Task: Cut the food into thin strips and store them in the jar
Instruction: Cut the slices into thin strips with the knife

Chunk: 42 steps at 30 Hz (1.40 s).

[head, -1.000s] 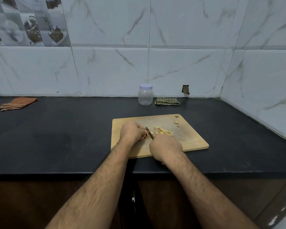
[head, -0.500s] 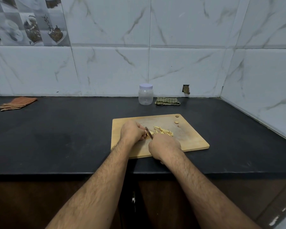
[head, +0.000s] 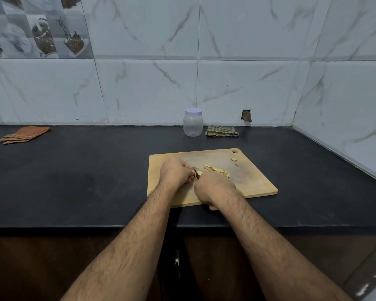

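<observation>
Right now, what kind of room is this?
Most likely a home kitchen: a dark countertop against marble-look wall tiles, with a wooden cutting board where food is being cut.

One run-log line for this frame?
phase: slicing | left hand: holds food | right hand: grips knife | strips: on cutting board | jar: lidded, by wall

Board on the counter, both hands at work upon it.

The cutting board [head: 252, 183] lies on the counter [head: 74, 181]. The left hand [head: 175, 173] and right hand [head: 213, 187] sit on it, cut strips [head: 216, 169] at their 1 o'clock. The jar [head: 193, 125] stands at the board's 12 o'clock, a folded cloth [head: 221, 131] just right of it, another cloth [head: 25, 134] far at 10 o'clock.
</observation>
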Each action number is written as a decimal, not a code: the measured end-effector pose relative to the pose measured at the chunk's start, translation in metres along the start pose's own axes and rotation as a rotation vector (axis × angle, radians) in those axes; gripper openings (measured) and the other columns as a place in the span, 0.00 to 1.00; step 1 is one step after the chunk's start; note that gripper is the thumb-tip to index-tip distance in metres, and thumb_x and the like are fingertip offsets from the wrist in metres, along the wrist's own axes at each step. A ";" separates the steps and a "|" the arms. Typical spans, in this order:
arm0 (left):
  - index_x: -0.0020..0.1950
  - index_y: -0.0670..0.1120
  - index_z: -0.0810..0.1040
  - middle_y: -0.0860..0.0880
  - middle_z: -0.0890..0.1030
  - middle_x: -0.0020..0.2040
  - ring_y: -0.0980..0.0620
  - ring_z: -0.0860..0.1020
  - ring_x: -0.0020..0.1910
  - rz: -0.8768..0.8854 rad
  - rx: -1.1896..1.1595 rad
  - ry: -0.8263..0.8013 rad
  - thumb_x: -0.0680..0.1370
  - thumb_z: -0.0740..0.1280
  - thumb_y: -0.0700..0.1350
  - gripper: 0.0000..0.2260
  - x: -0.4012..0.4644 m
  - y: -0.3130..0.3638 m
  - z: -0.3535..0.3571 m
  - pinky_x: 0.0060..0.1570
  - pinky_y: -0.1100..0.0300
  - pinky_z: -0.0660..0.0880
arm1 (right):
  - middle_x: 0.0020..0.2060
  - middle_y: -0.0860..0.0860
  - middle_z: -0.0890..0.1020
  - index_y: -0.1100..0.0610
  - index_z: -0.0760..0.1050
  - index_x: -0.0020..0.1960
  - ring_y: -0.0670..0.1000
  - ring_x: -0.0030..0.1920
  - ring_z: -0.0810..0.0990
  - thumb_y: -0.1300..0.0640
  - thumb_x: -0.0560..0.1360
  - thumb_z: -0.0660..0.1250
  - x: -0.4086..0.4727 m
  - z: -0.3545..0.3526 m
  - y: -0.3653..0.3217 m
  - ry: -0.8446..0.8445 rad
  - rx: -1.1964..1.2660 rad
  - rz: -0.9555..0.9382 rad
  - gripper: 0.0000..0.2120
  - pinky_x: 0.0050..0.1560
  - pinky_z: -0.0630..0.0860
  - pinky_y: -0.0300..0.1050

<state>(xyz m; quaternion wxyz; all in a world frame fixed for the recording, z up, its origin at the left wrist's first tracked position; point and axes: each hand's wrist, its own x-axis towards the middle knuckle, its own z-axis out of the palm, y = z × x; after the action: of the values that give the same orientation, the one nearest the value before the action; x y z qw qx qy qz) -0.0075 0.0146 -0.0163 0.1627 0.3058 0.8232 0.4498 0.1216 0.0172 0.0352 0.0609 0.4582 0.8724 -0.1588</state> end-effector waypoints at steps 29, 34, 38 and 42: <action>0.39 0.46 0.85 0.48 0.85 0.37 0.57 0.78 0.30 0.009 0.021 -0.002 0.75 0.73 0.41 0.05 -0.004 0.001 -0.002 0.41 0.60 0.79 | 0.50 0.55 0.83 0.58 0.76 0.56 0.55 0.51 0.83 0.59 0.80 0.56 -0.010 0.011 0.012 0.094 0.092 -0.025 0.12 0.53 0.81 0.51; 0.38 0.47 0.85 0.47 0.86 0.37 0.56 0.79 0.32 0.014 0.037 -0.001 0.74 0.73 0.41 0.05 -0.004 0.001 -0.001 0.47 0.57 0.81 | 0.49 0.55 0.83 0.57 0.73 0.52 0.55 0.47 0.82 0.59 0.79 0.57 -0.007 0.012 0.011 0.073 0.107 -0.018 0.07 0.50 0.80 0.49; 0.39 0.46 0.85 0.48 0.86 0.37 0.56 0.79 0.32 0.020 0.057 0.009 0.73 0.72 0.40 0.04 -0.004 0.001 -0.001 0.47 0.57 0.81 | 0.48 0.55 0.82 0.57 0.74 0.54 0.55 0.50 0.83 0.59 0.79 0.57 -0.007 0.013 0.011 0.076 0.121 -0.013 0.09 0.52 0.81 0.50; 0.41 0.46 0.86 0.50 0.85 0.35 0.56 0.79 0.33 0.045 0.096 0.017 0.74 0.72 0.41 0.04 -0.006 0.003 -0.001 0.47 0.58 0.80 | 0.51 0.55 0.82 0.58 0.75 0.58 0.55 0.52 0.83 0.60 0.80 0.57 -0.006 0.011 0.011 0.062 0.106 -0.005 0.11 0.55 0.80 0.51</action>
<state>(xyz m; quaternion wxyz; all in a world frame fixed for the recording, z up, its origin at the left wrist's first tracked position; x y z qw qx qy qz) -0.0024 0.0115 -0.0132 0.1309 0.3278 0.8381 0.4159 0.1340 0.0149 0.0237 0.0089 0.4631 0.8655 -0.1905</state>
